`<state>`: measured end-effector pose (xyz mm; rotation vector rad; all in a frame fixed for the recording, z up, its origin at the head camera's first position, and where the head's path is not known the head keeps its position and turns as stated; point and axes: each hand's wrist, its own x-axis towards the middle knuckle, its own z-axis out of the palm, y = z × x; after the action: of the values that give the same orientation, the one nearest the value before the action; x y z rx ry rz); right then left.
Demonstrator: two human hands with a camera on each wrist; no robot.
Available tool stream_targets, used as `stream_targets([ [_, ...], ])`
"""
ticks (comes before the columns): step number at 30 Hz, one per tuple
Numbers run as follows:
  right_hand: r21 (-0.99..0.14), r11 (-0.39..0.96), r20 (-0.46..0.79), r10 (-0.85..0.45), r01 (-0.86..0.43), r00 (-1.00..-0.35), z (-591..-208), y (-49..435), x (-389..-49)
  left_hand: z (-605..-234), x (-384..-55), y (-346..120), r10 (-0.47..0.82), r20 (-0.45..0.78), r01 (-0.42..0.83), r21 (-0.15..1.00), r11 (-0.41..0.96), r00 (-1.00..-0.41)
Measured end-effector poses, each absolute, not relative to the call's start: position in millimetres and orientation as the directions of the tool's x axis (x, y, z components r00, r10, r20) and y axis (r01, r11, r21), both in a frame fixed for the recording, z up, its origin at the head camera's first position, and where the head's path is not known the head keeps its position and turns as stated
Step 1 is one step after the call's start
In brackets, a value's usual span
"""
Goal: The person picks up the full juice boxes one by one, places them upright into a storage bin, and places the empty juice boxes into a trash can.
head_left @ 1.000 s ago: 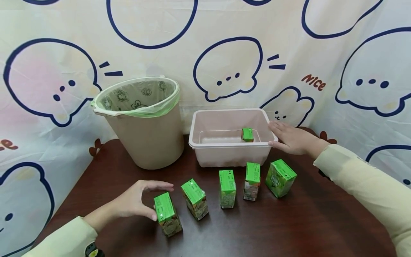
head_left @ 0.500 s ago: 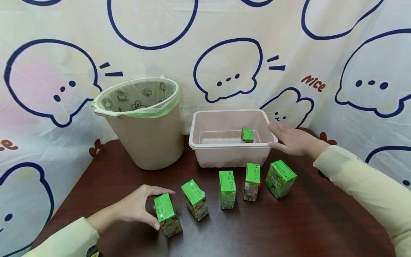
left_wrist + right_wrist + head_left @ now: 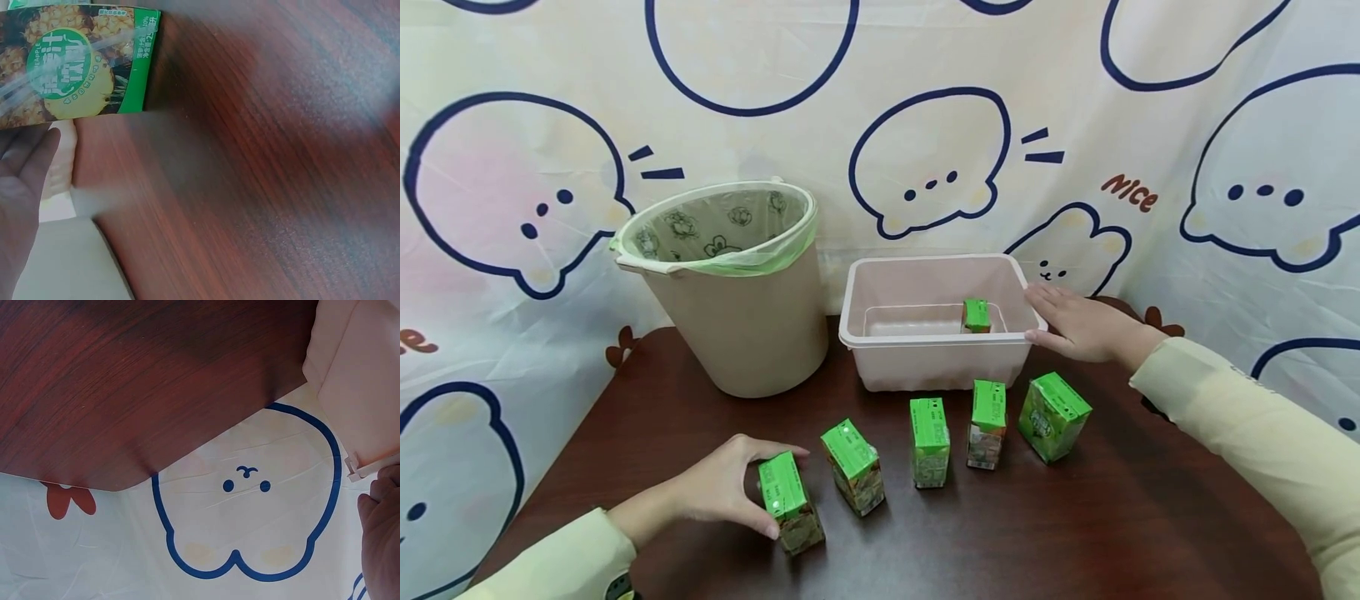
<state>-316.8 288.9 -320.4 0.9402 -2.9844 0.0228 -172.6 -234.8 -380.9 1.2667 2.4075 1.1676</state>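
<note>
In the head view my left hand (image 3: 722, 487) is around the leftmost green-topped juice box (image 3: 782, 487), thumb at its near end and fingers at its far end. The left wrist view shows pineapple pictures on that juice box (image 3: 75, 62); the box stands on the table. At the right end of a pale pink plastic bin (image 3: 940, 362), my right hand (image 3: 1086, 323) rests on the rim with fingers extended. One juice box (image 3: 977, 316) is inside the bin. The right wrist view shows part of my right hand (image 3: 382, 531) by the bin's rim.
More juice boxes stand in a row: one beside the left hand (image 3: 854, 467), then one (image 3: 930, 442), another (image 3: 987, 423) and a wider one (image 3: 1054, 417). A lined beige trash can (image 3: 745, 333) stands left of the bin. A printed cloth (image 3: 925, 50) hangs behind the dark table (image 3: 1000, 542).
My left thumb and fingers have closed in around the leftmost juice box, the thumb coming to its near end. The right hand and the boxes have stayed in place.
</note>
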Motion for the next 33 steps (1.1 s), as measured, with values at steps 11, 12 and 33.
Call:
stream_targets([
  [11,-0.025,0.807,0.016,-0.59,-0.59,-0.807,-320,288,-315,-382,-168,-229,0.748,0.213,0.623,0.714,0.319,-0.628],
  [12,-0.026,0.805,0.017,-0.592,-0.592,-0.806,-320,287,-315,-382,-168,-229,0.745,0.216,0.624,0.713,0.321,-0.631],
  [33,-0.038,0.811,0.026,-0.583,-0.584,-0.812,-318,288,-314,-348,-180,-238,0.608,0.343,0.636,0.68,0.365,-0.716],
])
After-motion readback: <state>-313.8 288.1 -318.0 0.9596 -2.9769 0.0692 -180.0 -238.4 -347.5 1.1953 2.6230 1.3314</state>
